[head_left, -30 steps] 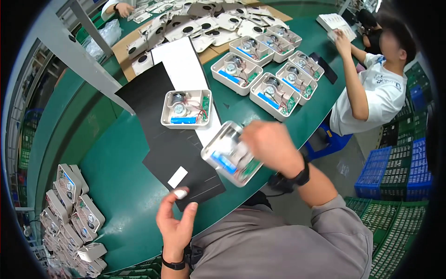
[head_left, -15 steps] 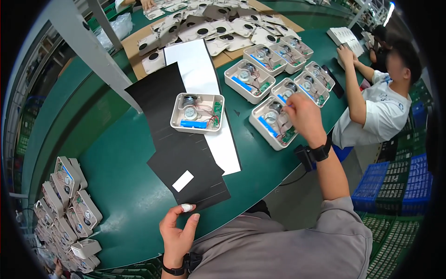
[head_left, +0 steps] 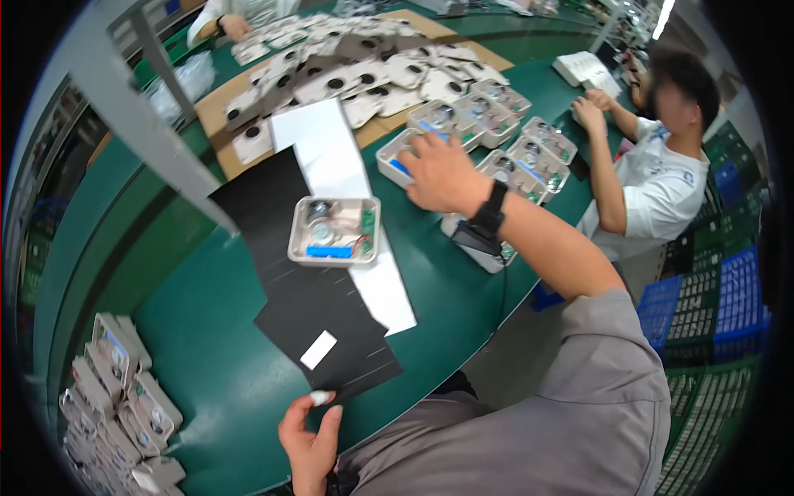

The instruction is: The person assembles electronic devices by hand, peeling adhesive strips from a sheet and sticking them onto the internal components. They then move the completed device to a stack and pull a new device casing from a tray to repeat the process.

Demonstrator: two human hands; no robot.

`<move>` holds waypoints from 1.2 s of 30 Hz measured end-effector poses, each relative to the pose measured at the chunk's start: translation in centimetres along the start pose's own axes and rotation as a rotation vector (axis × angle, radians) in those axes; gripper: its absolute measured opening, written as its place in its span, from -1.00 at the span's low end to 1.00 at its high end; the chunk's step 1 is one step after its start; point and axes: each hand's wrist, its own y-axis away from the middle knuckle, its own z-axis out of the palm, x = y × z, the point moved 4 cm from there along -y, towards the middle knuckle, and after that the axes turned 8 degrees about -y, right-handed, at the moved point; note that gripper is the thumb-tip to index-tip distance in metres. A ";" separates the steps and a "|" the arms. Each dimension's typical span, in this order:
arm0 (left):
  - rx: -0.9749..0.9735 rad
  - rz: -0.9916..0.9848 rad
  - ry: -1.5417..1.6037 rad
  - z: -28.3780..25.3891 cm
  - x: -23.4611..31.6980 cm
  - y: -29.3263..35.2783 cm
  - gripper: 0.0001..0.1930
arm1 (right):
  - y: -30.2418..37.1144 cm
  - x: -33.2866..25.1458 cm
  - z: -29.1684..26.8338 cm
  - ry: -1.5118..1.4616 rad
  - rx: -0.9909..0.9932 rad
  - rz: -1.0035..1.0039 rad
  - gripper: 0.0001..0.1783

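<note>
My right hand (head_left: 447, 174) reaches over a light plastic case (head_left: 387, 168) on the right side of the bench. Its fingers are apart and cover much of that case; whether they touch it I cannot tell. At the bench's near edge my left hand (head_left: 309, 442) is open, thumb and forefinger apart, with a white covering (head_left: 320, 398) on the forefinger's tip. It lies by the lower end of black sheets (head_left: 318, 306). On these and a white sheet (head_left: 331, 157) sits an open case (head_left: 334, 231) with a blue cylindrical cell (head_left: 329, 251), a green circuit board and wires.
Several similar open cases (head_left: 529, 161) stand right of the sheets. More are stacked at the left edge (head_left: 116, 397). Flat light panels with black discs (head_left: 356, 78) pile on cardboard at the back. A co-worker (head_left: 653, 182) sits at right; another's hand (head_left: 235, 28) shows at top left.
My right hand has moved left and away from me, from the nearest right-hand case to the one farther left. My left hand keeps its place by the black sheets. The whole view has shifted.
</note>
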 end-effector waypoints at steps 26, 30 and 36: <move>0.222 0.242 -0.294 -5.0 0.8 -1.9 -0.66 | 3.2 42.4 6.4 0.185 0.019 0.429 -0.60; 0.901 0.335 -0.972 -13.8 1.7 -1.9 -0.54 | -4.8 32.3 5.9 0.171 0.208 0.423 -0.65; 0.850 -0.352 -1.275 -22.9 -6.1 -4.2 -0.54 | 2.9 4.3 -7.6 -1.073 0.125 0.166 -0.68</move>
